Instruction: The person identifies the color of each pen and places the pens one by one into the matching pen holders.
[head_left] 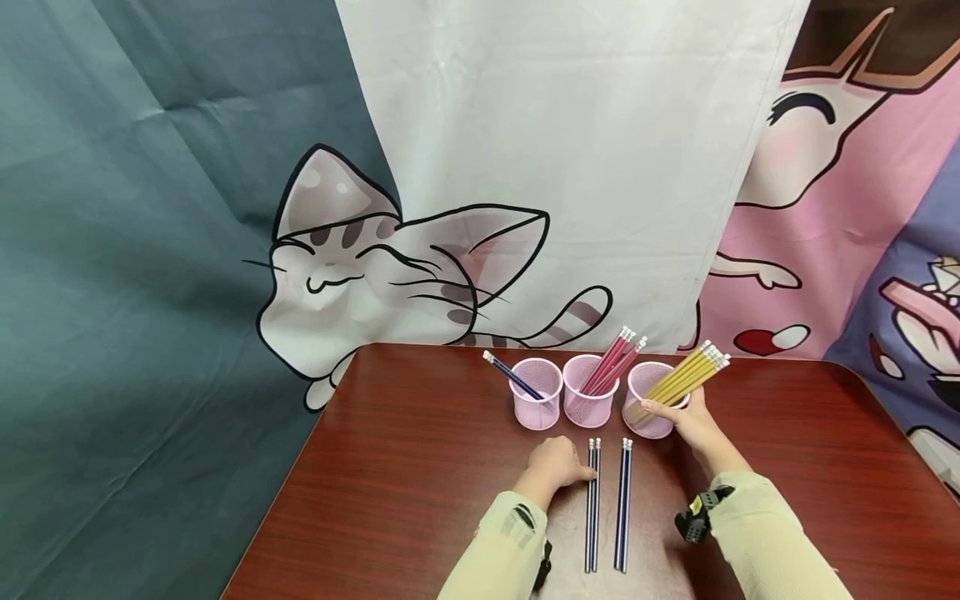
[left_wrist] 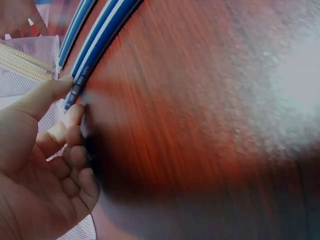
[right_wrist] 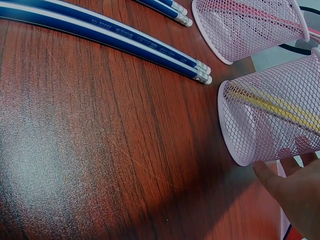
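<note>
My left hand [head_left: 557, 463] is at the eraser end of a pair of blue striped pencils [head_left: 592, 508] lying on the table. In the left wrist view, its thumb and forefinger lie on either side of that pencil end, and the other fingers curl in. A second blue pair [head_left: 623, 508] lies parallel to the right. My right hand [head_left: 696, 421] grips the right pink mesh pencil cup [head_left: 649, 428], which holds yellow pencils [head_left: 678, 379]; its thumb lies across the front near the rim. In the right wrist view, the fingers [right_wrist: 267, 175] touch the cup's side.
Left of the gripped cup stand a pink mesh cup [head_left: 587, 412] with red pencils [head_left: 611, 367] and another cup [head_left: 536, 414] with a blue pencil [head_left: 510, 372] leaning in it. Printed cloth [head_left: 600, 167] hangs behind the brown table [head_left: 405, 467].
</note>
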